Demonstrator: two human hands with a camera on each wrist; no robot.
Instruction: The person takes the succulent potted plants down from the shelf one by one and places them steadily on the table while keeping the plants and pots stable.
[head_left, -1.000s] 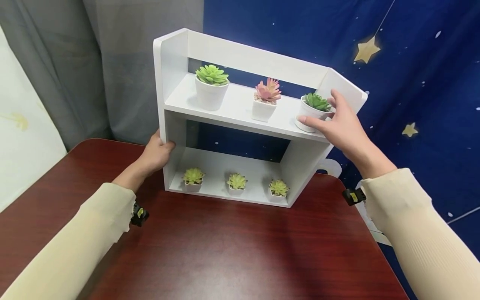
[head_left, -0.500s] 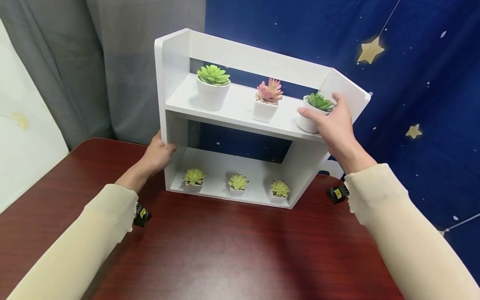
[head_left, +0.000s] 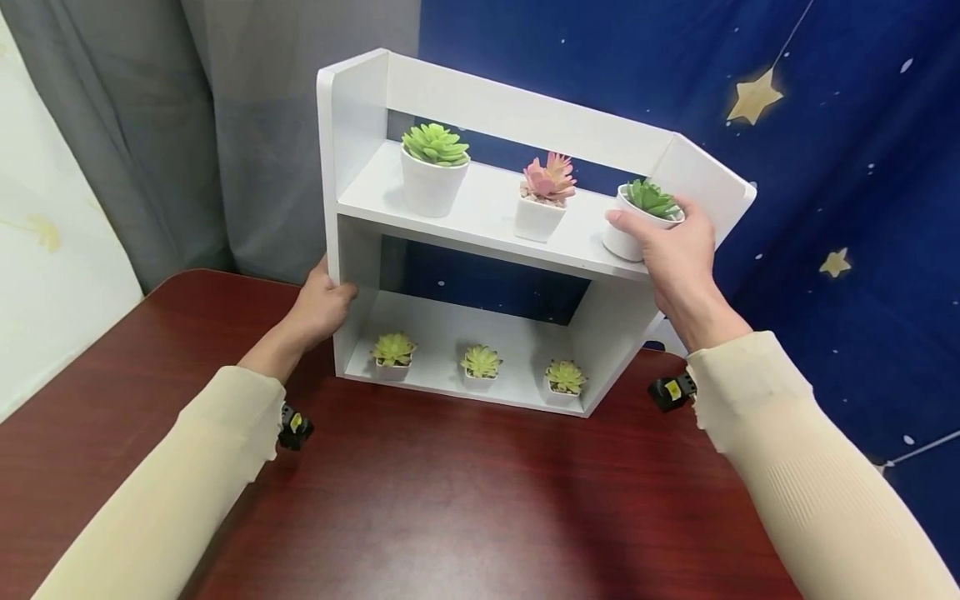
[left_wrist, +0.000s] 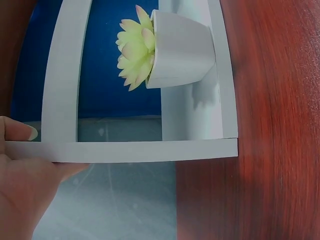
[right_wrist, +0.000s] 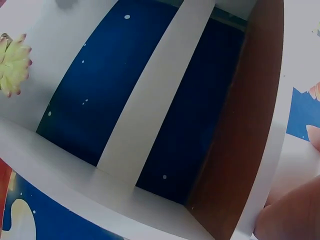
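Head view: the right-hand grip [head_left: 684, 262] is pinching the round white pot [head_left: 622, 243] with the dark green plant [head_left: 651, 200], which is sitting on the top board [head_left: 491, 192] at the right of the frame. The left-hand grip [head_left: 318, 308] is holding the side of the white shelf [head_left: 517, 98], left of centre. A bright green plant [head_left: 435, 147] and a pink one are sharing that top board, three little yellowish plants [head_left: 482, 362] are lining the bottom, and it's all standing on a reddish table [head_left: 465, 500].

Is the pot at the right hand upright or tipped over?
Upright: in the head view, the right hand grips the white pot, and its green succulent faces up.
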